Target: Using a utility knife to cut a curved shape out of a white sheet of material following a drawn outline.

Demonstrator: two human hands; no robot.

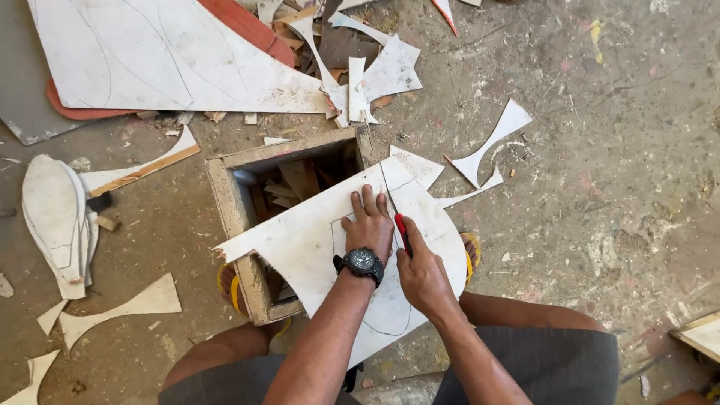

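A large white sheet [307,240] with a curved edge lies across the top of an open wooden box [236,199], seen from above by the person working on it. A thin pencilled outline, shaped like a shoe sole, runs across the sheet; part of it is hidden under the hands and forearms. The left hand [367,225] rests flat on the sheet, fingers spread and open, pressing it down, with a black wristwatch [364,262] on the wrist. The right hand [421,274] is closed around a red-handled knife [400,225] — its thin blade points away from the person and meets the sheet just beside the left fingers. How deep the blade sits cannot be made out.

Inside the box lie wooden scraps, mostly in shadow. Yellow sandals [471,251] peek out from under the sheet on either side; the feet are largely covered. The person's knees and grey shorts are cut off by the bottom edge.

On the dusty concrete floor [600,172] around the box lie white offcuts [487,146] — curved, pointed slivers. At the left sits a stack of cut sole shapes [52,217]. At the top left lies a bigger marked white sheet [165,52] over a red board [247,26].
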